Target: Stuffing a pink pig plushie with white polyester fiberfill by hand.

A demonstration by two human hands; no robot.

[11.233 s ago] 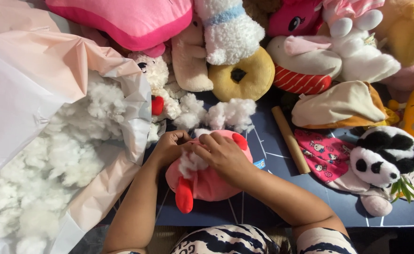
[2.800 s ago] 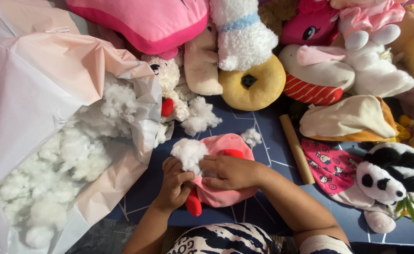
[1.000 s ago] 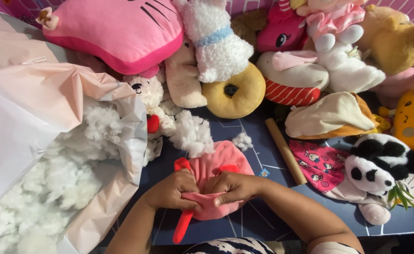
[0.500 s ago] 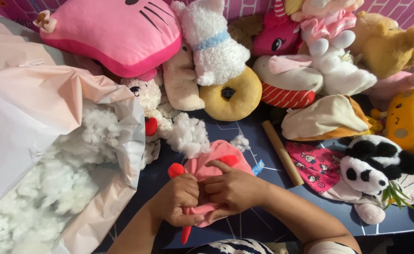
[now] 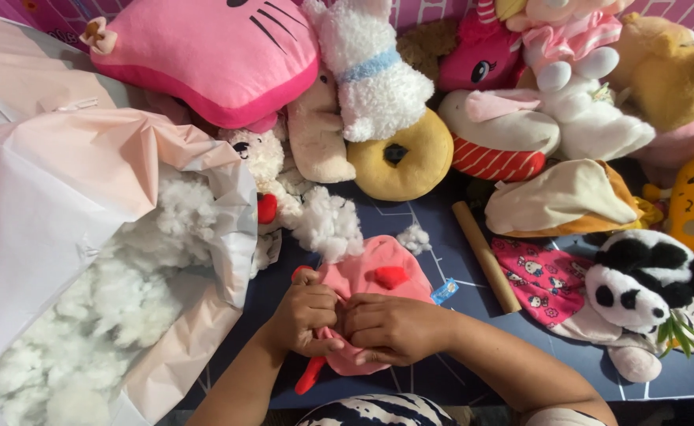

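Note:
A pink plush toy (image 5: 378,276) with red parts lies on the dark blue mat (image 5: 457,371) in front of me. My left hand (image 5: 303,319) grips its near left side, fingers closed on the fabric. My right hand (image 5: 390,327) presses and pinches the toy's near edge right beside the left hand. A clump of white stuffing (image 5: 327,225) lies just beyond the toy. A small tuft (image 5: 416,238) lies to its right.
A big pale pink bag (image 5: 71,181) full of white stuffing (image 5: 102,315) lies open at the left. Plush toys crowd the back: a pink cat cushion (image 5: 213,55), a yellow doughnut (image 5: 398,158), a panda (image 5: 647,284). A wooden stick (image 5: 485,256) lies to the right.
The stuffing clump once held at the toy's opening is gone from my hands. Both hands have closed together on the toy's near edge. The camera has tilted upward slightly.

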